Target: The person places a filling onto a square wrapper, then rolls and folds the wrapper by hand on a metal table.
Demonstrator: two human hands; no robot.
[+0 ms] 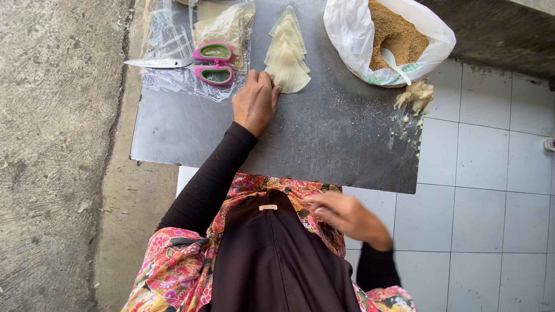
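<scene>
Closest to my lens hangs a dark brown cloth (272, 254) over a floral pink garment (173, 271), and just past it at about four o'clock my right hand (347, 218) sits off the board, fingers loosely curled and blurred; I cannot tell whether it pinches anything. My left hand (255, 101), at the end of a black sleeve (208, 179), lies flat on the grey metal work board (324, 144) near its centre, fingers together and empty, fingertips touching the lower edge of the stack of pale folded dough wrappers (287, 60) fanned toward twelve o'clock; I judge it rests there to steady or slide off the nearest sheet. At ten o'clock, pink-and-green-handled scissors (193, 62) lie on a clear crinkled plastic sheet (173, 34), blades pointing to nine o'clock, safely away from the hand. At one o'clock an open white plastic bag of brown crumbs (393, 34) stands with a white spoon (396, 62) resting in it, mouth rolled back, probably for easy scooping. Just below it, at two o'clock on the board's edge, sits a small heap of pale yellowish scraps (416, 95). White floor tiles (491, 173) lie to three o'clock, rough concrete (52, 144) to nine.
</scene>
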